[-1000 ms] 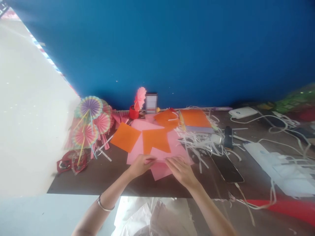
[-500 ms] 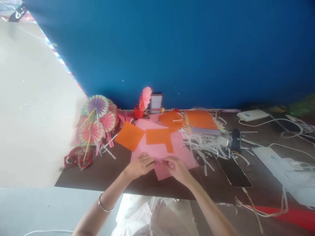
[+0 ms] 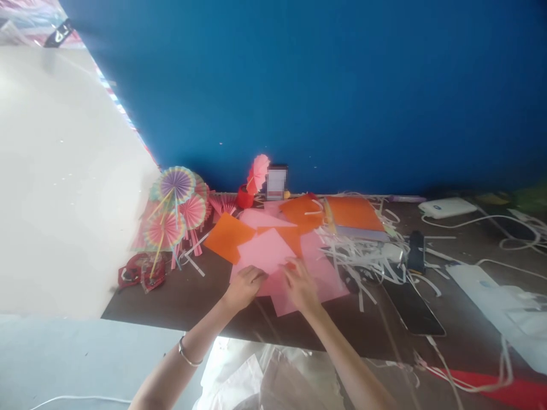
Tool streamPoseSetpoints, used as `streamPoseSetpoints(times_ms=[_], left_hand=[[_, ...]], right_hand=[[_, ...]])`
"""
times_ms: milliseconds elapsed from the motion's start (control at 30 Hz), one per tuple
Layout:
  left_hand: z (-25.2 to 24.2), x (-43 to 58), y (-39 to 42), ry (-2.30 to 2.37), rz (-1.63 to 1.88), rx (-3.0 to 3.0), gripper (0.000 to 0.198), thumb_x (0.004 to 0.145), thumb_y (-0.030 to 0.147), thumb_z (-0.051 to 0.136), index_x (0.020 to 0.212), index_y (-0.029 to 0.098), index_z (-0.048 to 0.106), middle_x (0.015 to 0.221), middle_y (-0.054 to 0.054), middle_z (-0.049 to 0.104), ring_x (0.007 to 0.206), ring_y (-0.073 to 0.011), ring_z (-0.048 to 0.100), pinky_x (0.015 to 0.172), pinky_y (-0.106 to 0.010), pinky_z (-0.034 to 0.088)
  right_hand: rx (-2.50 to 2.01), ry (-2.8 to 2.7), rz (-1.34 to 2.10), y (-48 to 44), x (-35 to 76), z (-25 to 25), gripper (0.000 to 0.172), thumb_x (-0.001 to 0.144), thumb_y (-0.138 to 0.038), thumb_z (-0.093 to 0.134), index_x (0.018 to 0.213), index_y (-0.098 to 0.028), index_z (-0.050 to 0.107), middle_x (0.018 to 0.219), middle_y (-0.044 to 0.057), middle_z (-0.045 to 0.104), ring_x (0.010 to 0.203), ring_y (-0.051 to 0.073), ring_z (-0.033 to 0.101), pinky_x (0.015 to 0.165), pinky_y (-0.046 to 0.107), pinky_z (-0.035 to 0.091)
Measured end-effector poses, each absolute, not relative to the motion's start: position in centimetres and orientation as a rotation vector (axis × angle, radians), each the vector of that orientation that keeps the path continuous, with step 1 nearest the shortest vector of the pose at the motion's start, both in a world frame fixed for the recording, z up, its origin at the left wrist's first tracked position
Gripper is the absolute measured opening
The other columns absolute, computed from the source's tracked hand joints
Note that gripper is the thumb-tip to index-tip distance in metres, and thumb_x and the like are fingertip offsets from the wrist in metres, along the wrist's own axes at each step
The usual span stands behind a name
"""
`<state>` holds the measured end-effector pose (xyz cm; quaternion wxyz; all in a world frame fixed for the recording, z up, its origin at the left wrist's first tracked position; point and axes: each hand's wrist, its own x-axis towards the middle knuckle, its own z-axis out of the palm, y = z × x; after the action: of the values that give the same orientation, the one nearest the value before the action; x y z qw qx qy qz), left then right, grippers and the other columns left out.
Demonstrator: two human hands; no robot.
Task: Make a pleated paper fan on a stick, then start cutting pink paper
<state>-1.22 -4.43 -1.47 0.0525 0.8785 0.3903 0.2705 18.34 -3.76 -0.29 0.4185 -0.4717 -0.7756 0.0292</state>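
A pink paper square (image 3: 267, 249) is tilted up in front of me, covering part of the orange sheets. My left hand (image 3: 244, 289) has its fingers curled at the lower left edge of this paper, thumb and fingertips pinching it. At its right edge is my right hand (image 3: 299, 285), fingers apart and slightly bent, their tips at the paper. Larger pink sheets (image 3: 327, 273) lie under both hands. An orange square (image 3: 228, 238) rests to the left, partly on the pink sheets.
Folded paper fans (image 3: 176, 185) stand at the left beside a red tape roll (image 3: 245, 197). An upright phone (image 3: 277, 183) leans at the back. White paper strips (image 3: 363, 250), orange paper stack (image 3: 354, 213), a dark phone (image 3: 416, 307) and cables are on the right.
The pink square, barely visible between my hands before, now shows its broad face above them, over the orange sheets. My right hand's fingers have spread from a pinch. The view has shifted slightly.
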Motion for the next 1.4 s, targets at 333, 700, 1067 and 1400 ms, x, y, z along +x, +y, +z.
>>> streamPoseSetpoints(times_ms=[333, 700, 1067, 1400], left_hand=[[-0.9, 1.6, -5.3, 1.161, 0.832, 2.703, 0.026, 0.087, 0.008, 0.036, 0.102, 0.016, 0.056, 0.098, -0.01, 0.062, 0.093, -0.0195, 0.056, 0.079, -0.036, 0.047], [0.1, 3.7, -5.7, 1.537, 0.811, 2.027, 0.018, 0.087, 0.023, 0.041, 0.092, 0.018, 0.057, 0.087, -0.007, 0.061, 0.079, -0.0187, 0.055, 0.07, -0.033, 0.048], [-1.5, 4.2, -5.5, 1.823, 0.775, 2.196, 0.009, 0.083, 0.023, 0.049, 0.086, 0.016, 0.054, 0.088, -0.009, 0.056, 0.083, -0.0212, 0.053, 0.073, -0.036, 0.045], [-2.1, 2.7, -4.8, 1.815, 0.69, 2.158, 0.007, 0.079, 0.02, 0.055, 0.074, 0.016, 0.055, 0.086, -0.007, 0.057, 0.086, -0.0211, 0.051, 0.077, -0.036, 0.043]], right_hand=[[-1.322, -0.926, 0.955, -2.9, 16.8, -1.4, 0.034, 0.061, -0.032, 0.071, 0.085, -0.02, 0.05, 0.076, 0.0, 0.06, 0.066, 0.017, 0.063, 0.064, 0.035, 0.053], [-1.195, -0.645, 1.102, -3.4, 16.2, -2.2, 0.033, 0.055, -0.035, 0.077, 0.072, -0.018, 0.055, 0.065, -0.002, 0.061, 0.061, 0.014, 0.059, 0.061, 0.03, 0.05], [-1.168, -0.58, 1.11, -3.6, 16.5, -2.2, 0.033, 0.054, -0.034, 0.078, 0.072, -0.018, 0.056, 0.065, -0.002, 0.061, 0.058, 0.013, 0.058, 0.054, 0.027, 0.047], [-1.188, -0.586, 1.057, -3.5, 16.7, -3.0, 0.032, 0.056, -0.034, 0.076, 0.073, -0.018, 0.055, 0.068, -0.001, 0.061, 0.064, 0.015, 0.06, 0.063, 0.032, 0.05]])
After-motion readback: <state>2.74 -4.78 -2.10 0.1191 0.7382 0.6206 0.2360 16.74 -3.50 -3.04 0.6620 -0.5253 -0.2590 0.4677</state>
